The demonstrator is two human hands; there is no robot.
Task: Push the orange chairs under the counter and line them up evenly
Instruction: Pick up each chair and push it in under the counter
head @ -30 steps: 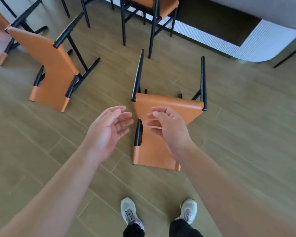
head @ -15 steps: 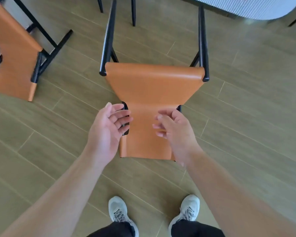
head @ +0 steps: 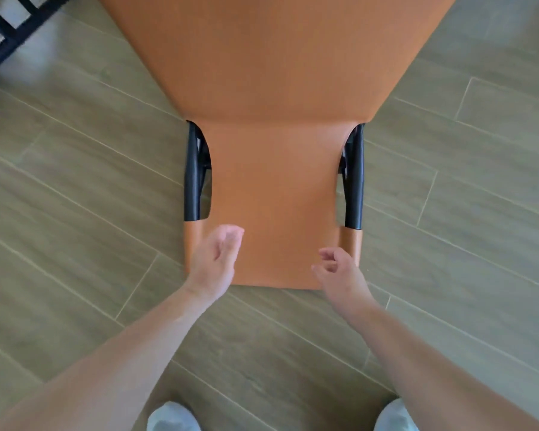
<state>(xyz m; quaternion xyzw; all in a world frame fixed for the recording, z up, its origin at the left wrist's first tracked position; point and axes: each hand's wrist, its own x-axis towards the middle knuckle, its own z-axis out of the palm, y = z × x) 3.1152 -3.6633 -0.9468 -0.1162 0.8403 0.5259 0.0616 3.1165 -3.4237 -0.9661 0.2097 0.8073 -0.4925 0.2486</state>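
Floor (head: pixel 75 188): wood-look planks, laid diagonally across the head view, occupying most of the frame.

Orange chair (head: pixel 274 88): seen from above and behind, directly ahead of the person. The broad orange panel fills the upper centre and runs out of the top edge; it narrows to a lower panel reaching down to the hands. Black frame tubes (head: pixel 192 175) show in the cut-outs on either side of the narrow part.

Second black frame (head: pixel 10 29): upper left corner, partly cut off, well apart from the chair; what it belongs to cannot be told.

Left hand (head: pixel 213 259): over the lower left corner of the chair back, fingers (head: pixel 231 236) straight and together, holding nothing. Contact with the panel cannot be told.

Right hand (head: pixel 339 269): over the lower right corner, fingers loosely curled, holding nothing.

Shoes (head: pixel 173 416): pale toes at the bottom edge, below the forearms.
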